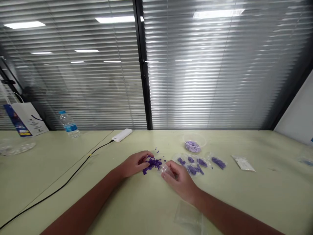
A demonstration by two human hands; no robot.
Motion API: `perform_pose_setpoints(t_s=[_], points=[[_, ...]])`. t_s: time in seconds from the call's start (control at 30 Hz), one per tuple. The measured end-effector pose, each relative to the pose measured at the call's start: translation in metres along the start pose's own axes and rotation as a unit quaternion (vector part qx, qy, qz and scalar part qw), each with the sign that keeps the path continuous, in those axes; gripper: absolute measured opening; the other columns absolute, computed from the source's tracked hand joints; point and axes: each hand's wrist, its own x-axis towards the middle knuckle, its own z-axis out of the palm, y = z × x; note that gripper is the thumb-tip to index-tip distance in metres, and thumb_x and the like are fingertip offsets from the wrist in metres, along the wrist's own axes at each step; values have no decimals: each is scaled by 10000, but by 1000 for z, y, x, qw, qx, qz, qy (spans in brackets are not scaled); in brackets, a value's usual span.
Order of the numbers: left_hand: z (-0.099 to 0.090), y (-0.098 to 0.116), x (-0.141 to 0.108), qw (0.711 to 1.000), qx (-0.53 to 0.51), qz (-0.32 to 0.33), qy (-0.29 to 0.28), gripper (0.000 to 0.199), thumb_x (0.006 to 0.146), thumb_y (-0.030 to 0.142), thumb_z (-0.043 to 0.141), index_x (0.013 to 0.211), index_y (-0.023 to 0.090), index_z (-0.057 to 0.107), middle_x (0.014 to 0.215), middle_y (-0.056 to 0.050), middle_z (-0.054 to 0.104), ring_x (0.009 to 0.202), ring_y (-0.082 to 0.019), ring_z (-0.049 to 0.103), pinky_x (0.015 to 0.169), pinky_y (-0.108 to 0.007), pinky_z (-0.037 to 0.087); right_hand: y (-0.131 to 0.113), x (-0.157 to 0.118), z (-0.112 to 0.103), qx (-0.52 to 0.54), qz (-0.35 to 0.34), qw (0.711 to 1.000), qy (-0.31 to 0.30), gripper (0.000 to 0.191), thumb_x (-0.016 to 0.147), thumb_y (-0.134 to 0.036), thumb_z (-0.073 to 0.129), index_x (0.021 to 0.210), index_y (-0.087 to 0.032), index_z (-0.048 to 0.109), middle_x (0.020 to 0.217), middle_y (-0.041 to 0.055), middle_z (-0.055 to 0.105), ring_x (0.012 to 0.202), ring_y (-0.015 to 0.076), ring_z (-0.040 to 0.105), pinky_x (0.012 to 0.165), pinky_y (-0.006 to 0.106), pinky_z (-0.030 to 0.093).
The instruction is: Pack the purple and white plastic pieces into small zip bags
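Note:
A loose heap of small purple pieces (153, 164) lies on the pale green table (73, 192), with a few strays scattered beyond it. My left hand (134, 164) rests at the heap's left side, fingers curled against it. My right hand (179, 181) comes in from the right, its fingertips pinching a small clear plastic bag (163, 169) at the heap's right edge. Just past that hand lie several clear bags of purple pieces (193, 164). A flat, clear, unfilled-looking bag (188, 217) lies below my right forearm.
A round clear tub of lilac pieces (193, 145) stands behind the bags, with a white packet (243, 163) to the right. A white power bank (122, 134) trails a black cable (66, 182) across the table. A water bottle (69, 124) and paper bag (25, 119) stand far left, before glass and blinds.

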Motion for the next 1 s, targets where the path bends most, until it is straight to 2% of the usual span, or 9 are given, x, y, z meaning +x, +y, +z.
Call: perform_pose_setpoints(t_s=[0.07,0.13,0.3,0.5,0.67,0.77,0.9,1.0], points=[[-7,-4,-3,999,-12,3,-49,584,829,344,663,1400,272,564,910,-4,600,780,-174,551,679,-246,406,0,0,0,-4,0,1000,0,221,926,-399,639,919,-181,602,698,-48,405,630,99,368,574,229,279],[-11,-6,-4,997,2,17,-74,646,764,294,684,1402,280,584,969,-20,608,827,-193,562,706,-249,415,-1,0,0,-7,0,1000,-1,221,923,-399,643,915,-181,604,693,-49,410,625,98,370,571,230,277],[-9,-2,-1,997,38,13,-59,447,822,333,650,1262,254,665,909,-19,597,806,-188,551,698,-241,397,-2,-1,1,-5,4,1000,-2,211,924,-390,641,913,-183,599,691,-52,409,619,96,361,567,227,274],[-2,2,0,996,84,15,1,199,884,360,603,1001,213,669,845,3,600,735,-156,524,637,-229,342,-3,-2,0,-7,2,1000,-5,197,928,-376,634,914,-183,601,686,-54,412,619,96,367,567,224,277],[-2,0,3,992,124,22,20,196,887,374,600,821,190,613,797,2,600,705,-153,516,619,-235,314,-1,0,0,-3,9,1000,-6,213,924,-396,639,924,-187,600,688,-51,432,616,98,371,562,225,280],[-2,-5,5,997,79,3,10,231,886,409,616,817,188,628,778,5,603,693,-151,517,617,-235,323,0,0,0,1,13,1000,-7,227,919,-410,644,914,-191,587,683,-54,408,611,97,346,551,228,262],[-3,-13,7,998,-22,-55,-13,319,855,478,666,767,175,623,703,23,561,652,-138,478,594,-234,321,-2,-1,-2,-1,20,1000,-10,241,917,-424,648,916,-191,585,677,-57,373,607,96,321,544,229,252],[-5,-9,8,995,-62,-75,9,396,845,537,683,726,166,612,668,29,533,626,-125,441,576,-234,307,-4,-1,-2,-5,20,1000,-14,237,924,-421,640,926,-189,594,678,-55,394,605,96,344,543,230,260]])
